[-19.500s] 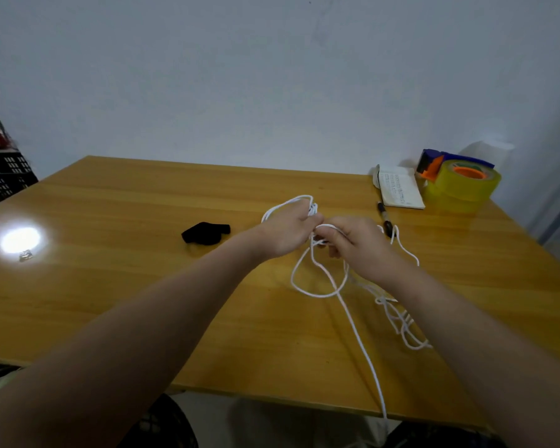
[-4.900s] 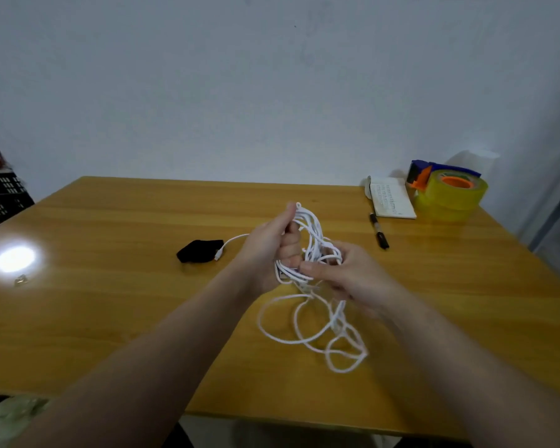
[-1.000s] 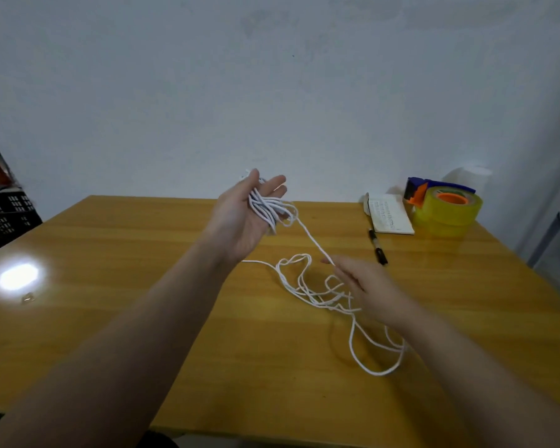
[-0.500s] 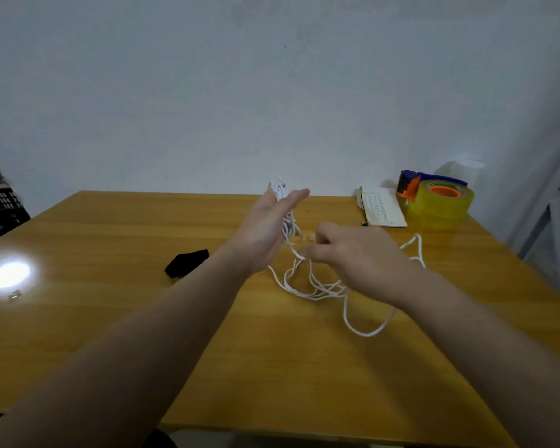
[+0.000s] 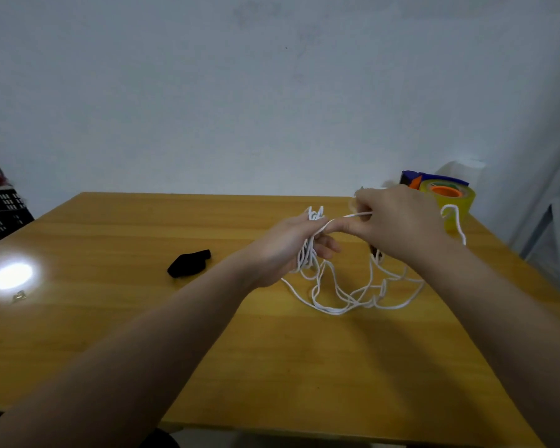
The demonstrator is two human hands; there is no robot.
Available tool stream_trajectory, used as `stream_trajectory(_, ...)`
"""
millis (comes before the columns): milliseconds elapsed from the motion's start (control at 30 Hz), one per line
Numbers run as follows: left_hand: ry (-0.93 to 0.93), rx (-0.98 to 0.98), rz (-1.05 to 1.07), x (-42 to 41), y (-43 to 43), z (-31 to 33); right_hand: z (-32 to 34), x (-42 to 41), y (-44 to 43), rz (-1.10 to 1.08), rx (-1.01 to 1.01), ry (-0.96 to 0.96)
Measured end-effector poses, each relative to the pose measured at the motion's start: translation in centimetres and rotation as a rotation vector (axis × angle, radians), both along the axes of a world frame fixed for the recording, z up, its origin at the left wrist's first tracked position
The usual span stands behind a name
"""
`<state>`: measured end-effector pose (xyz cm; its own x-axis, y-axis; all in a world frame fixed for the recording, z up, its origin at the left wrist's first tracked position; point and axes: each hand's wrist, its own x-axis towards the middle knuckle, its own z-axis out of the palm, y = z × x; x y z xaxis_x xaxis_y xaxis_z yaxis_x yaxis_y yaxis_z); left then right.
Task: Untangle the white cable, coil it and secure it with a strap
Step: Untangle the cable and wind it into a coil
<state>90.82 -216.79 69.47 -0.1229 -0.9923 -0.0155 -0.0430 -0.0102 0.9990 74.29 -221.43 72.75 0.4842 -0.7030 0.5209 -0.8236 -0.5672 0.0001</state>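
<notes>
The white cable (image 5: 337, 295) is partly wound in several turns around my left hand (image 5: 288, 244), which is raised above the wooden table (image 5: 110, 240) with its fingers curled on the turns. A taut strand runs from that hand to my right hand (image 5: 398, 221), which pinches it higher and further right. The remaining cable lies in loose loops on the table below both hands, and one loop hangs behind my right wrist. The black strap (image 5: 189, 262) lies on the table left of my left hand, untouched.
A yellow tape roll in a blue and orange dispenser (image 5: 446, 195) stands at the table's back right, partly behind my right hand. A bright light reflection (image 5: 12, 275) and a small metal piece (image 5: 19, 296) are at the left. A black crate (image 5: 0, 208) stands off the table's left edge.
My right hand has risen and moved right, drawing a strand taut from my left hand. My left hand has lowered and curled over the wound turns. More cable lies looped under the hands.
</notes>
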Motion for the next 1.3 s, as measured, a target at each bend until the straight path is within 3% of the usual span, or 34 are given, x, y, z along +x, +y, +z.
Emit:
stream_trajectory(67,0.108,0.056,-0.087,-0.1,0.3,0.2,0.0,0.0,-0.3,-0.109,0.033,0.099)
stream_trajectory(133,0.213,0.14,-0.179,-0.1,0.5,0.5,-0.5,-0.1,-0.7,-0.088,0.165,0.025)
stream_trajectory(267,0.273,0.18,-0.102,-0.8,1.0,0.8,-1.8,-0.4,-0.9,0.43,0.784,-0.472)
stream_trajectory(367,0.269,0.108,0.011,-1.4,0.9,0.8,-2.8,-0.4,-0.2,0.604,0.952,-0.561)
stream_trajectory(467,0.293,0.092,0.071,-1.6,0.7,0.8,-3.0,0.0,0.5,0.583,0.961,-0.664)
stream_trajectory(600,0.325,0.055,0.08,-1.7,0.8,0.5,-3.4,0.9,1.1,0.461,0.786,-0.65)
stream_trajectory(767,0.19,-0.187,0.0,-1.3,1.0,0.4,-4.2,1.8,1.0,0.301,0.566,-0.743)
stream_trajectory(1067,-0.036,-0.44,0.447,-1.6,1.6,-0.1,-3.2,2.8,0.9,0.195,0.418,-0.726)
stream_trajectory(1167,0.023,-0.408,0.468,-1.5,1.6,-0.4,-3.3,2.9,1.2,0.206,0.473,-0.753)
stream_trajectory(1300,0.301,-0.278,0.412,-2.2,1.8,-0.9,-3.9,2.9,1.3,0.223,0.579,-0.846)
